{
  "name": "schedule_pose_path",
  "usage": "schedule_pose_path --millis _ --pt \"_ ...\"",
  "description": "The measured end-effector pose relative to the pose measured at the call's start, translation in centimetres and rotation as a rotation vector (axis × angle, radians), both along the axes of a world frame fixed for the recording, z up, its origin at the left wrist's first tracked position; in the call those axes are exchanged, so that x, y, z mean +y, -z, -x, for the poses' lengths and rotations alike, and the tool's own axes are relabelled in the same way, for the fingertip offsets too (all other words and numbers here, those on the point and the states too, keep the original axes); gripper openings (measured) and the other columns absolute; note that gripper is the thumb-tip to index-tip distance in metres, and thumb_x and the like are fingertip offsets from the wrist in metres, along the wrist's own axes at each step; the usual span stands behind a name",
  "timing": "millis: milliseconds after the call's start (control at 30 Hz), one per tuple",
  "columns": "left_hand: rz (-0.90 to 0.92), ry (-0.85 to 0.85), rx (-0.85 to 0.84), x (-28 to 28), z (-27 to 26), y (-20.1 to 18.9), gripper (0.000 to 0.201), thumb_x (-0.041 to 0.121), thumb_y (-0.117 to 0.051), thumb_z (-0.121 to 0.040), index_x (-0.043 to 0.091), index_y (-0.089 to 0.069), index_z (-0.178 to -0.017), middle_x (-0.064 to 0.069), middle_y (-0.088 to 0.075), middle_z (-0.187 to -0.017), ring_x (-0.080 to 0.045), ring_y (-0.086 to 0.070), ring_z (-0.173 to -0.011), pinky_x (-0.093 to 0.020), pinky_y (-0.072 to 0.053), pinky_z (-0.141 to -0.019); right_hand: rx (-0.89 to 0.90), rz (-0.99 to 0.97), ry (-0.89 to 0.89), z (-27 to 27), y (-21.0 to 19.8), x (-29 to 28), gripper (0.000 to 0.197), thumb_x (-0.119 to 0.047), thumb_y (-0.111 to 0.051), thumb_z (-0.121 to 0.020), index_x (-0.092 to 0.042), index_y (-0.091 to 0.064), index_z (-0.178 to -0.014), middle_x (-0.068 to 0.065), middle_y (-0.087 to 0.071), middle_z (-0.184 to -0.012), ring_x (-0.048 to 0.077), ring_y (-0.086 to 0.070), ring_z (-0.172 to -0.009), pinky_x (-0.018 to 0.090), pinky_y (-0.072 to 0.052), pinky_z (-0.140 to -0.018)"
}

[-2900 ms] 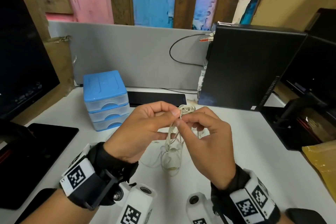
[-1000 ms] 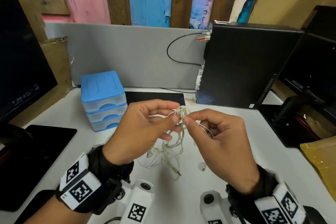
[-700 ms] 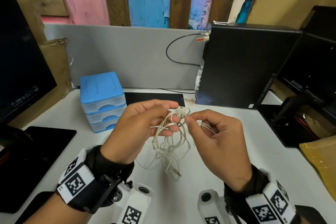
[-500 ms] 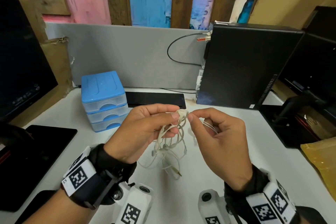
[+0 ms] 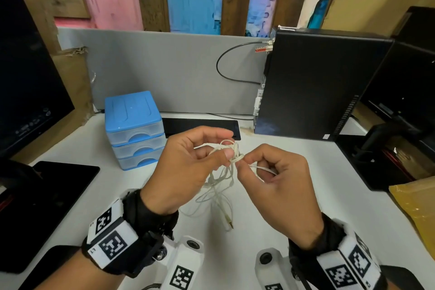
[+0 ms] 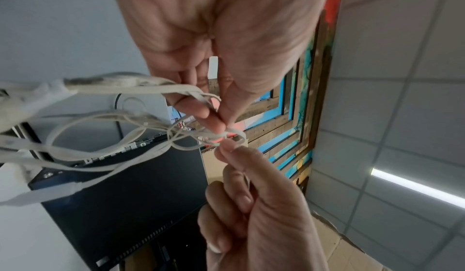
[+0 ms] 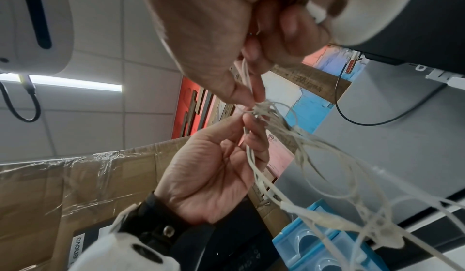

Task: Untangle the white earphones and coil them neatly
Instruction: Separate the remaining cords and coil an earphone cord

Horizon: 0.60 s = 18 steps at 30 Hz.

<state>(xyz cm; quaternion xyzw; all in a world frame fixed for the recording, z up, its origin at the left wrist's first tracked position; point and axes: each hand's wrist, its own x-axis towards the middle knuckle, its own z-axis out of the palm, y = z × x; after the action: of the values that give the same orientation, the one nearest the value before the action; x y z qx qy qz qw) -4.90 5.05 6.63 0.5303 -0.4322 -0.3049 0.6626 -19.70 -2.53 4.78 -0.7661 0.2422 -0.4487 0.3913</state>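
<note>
Drawer unit [image 5: 134, 128] left of computer tower [image 5: 317, 82].

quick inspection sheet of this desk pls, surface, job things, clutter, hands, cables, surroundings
Surface: white desk, bare patch under the hands.
Job's things: white earphones still tangled, knot held above the desk, loops hanging, jack plug at the bottom.
Clutter: blue drawer unit, black tablet at left, flat black device behind the hands, yellow envelope at right.
Grippers: left hand and right hand each pinch the knot.
Cables: black cable looping to the black computer case.
Surroundings: grey partition, painted wooden wall, dark monitor at left.
</note>
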Motion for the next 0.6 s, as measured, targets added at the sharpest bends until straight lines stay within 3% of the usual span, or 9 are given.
schedule_pose_path --millis 67,133,233,267,333,433,533,600 --pt "0.0 0.013 0.001 0.1 0.1 0.0 0.03 0.013 -0.077 -0.069 0.016 -0.073 -0.098 -0.003 -0.077 -0.092 -0.013 -0.069 -0.069 -0.024 -0.057 -0.07 -0.011 -0.025 0.002 0.0 0.0 0.0 0.018 -0.012 -0.075 -0.083 -0.019 -0.067 -0.068 -0.003 -0.037 -0.051 0.009 -0.036 -0.05 0.008 -0.043 -0.06" --pt "-0.009 0.019 -0.025 0.2 0.1 0.0 0.027 0.016 -0.079 -0.067 0.018 -0.075 -0.093 -0.007 -0.077 -0.088 -0.016 -0.069 -0.07 -0.035 -0.059 -0.075 -0.032 -0.029 0.004 0.0 -0.2 -0.1 0.016 -0.015 -0.075 -0.084 -0.019 -0.069 -0.069 -0.001 -0.038 -0.05 0.009 -0.037 -0.05 0.008 -0.043 -0.06" --pt "-0.022 0.079 -0.042 0.5 0.1 0.0 0.03 0.017 -0.083 -0.066 0.023 -0.076 -0.095 -0.03 -0.07 -0.089 -0.032 -0.064 -0.073 -0.052 -0.057 -0.079 -0.06 -0.004 0.002 0.1 -0.2 -0.3 0.013 -0.014 -0.076 -0.085 -0.015 -0.071 -0.073 0.006 -0.043 -0.049 0.009 -0.037 -0.047 0.006 -0.039 -0.054" --pt "-0.027 0.107 -0.05 0.6 0.0 0.0 0.034 0.014 -0.086 -0.067 0.023 -0.075 -0.098 -0.032 -0.069 -0.091 -0.033 -0.064 -0.072 -0.051 -0.058 -0.077 -0.053 0.015 0.0 0.1 -0.2 -0.4 0.013 -0.014 -0.076 -0.086 -0.016 -0.072 -0.074 0.01 -0.046 -0.05 0.012 -0.036 -0.046 0.01 -0.036 -0.051" --pt "-0.032 0.151 -0.088 0.6 0.0 0.1 0.043 0.009 -0.089 -0.068 0.026 -0.072 -0.104 -0.026 -0.07 -0.092 -0.03 -0.063 -0.067 -0.044 -0.057 -0.07 -0.035 0.028 -0.02 0.0 0.0 -0.6 0.011 -0.016 -0.076 -0.087 -0.018 -0.073 -0.076 0.015 -0.053 -0.053 0.022 -0.042 -0.047 0.03 -0.042 -0.047" --pt "-0.022 0.178 -0.131 0.7 -0.1 0.0 0.052 0.008 -0.085 -0.065 0.032 -0.069 -0.108 0.0 -0.069 -0.102 -0.028 -0.069 -0.072 -0.046 -0.058 -0.072 -0.053 -0.018 -0.077 -0.1 0.2 -0.8 0.007 -0.017 -0.077 -0.087 -0.017 -0.075 -0.08 0.017 -0.065 -0.065 0.036 -0.056 -0.057 0.048 -0.05 -0.056" --pt "-0.025 0.168 -0.169 0.9 -0.2 -0.2 0.053 0.007 -0.085 -0.064 0.034 -0.069 -0.107 0.012 -0.066 -0.101 -0.019 -0.071 -0.069 -0.038 -0.061 -0.069 -0.055 -0.04 -0.123 -0.1 0.0 -0.6 0.008 -0.021 -0.078 -0.085 -0.015 -0.074 -0.081 0.018 -0.064 -0.066 0.036 -0.058 -0.059 0.049 -0.052 -0.058" --pt "-0.011 0.176 -0.133 1.0 -0.4 -0.5 0.046 0.008 -0.083 -0.069 0.028 -0.07 -0.109 0.006 -0.065 -0.099 -0.013 -0.064 -0.058 -0.027 -0.057 -0.058 -0.069 -0.063 -0.136 -0.1 -0.1 -0.6 0.011 -0.02 -0.079 -0.082 -0.015 -0.071 -0.087 0.014 -0.059 -0.061 0.025 -0.052 -0.052 0.037 -0.05 -0.053"
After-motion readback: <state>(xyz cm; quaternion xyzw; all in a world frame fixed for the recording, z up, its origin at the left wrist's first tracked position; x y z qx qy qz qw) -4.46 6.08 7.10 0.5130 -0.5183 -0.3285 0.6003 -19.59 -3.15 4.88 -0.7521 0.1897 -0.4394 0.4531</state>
